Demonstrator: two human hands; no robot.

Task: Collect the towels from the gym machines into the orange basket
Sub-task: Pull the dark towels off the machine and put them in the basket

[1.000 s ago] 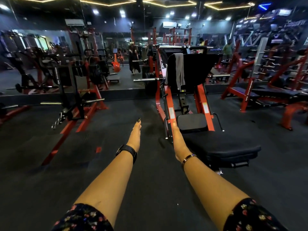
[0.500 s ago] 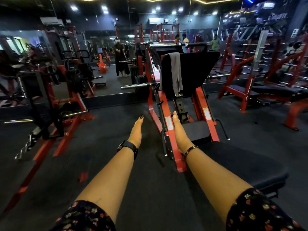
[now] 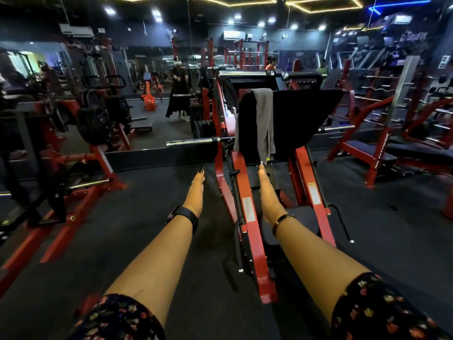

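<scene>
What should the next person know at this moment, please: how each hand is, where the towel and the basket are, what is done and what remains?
Left hand: open, fingers straight, holds nothing.
Right hand: open, fingers straight, tips just below the towel's lower end; touch unclear.
Towel: grey, draped over the black plate of the red machine.
Basket: perhaps the orange shape in the mirror; not sure.
Done: nothing that shows here; this towel is not yet taken.
Left: grasp the towel, carry it to the basket, check other machines.
</scene>
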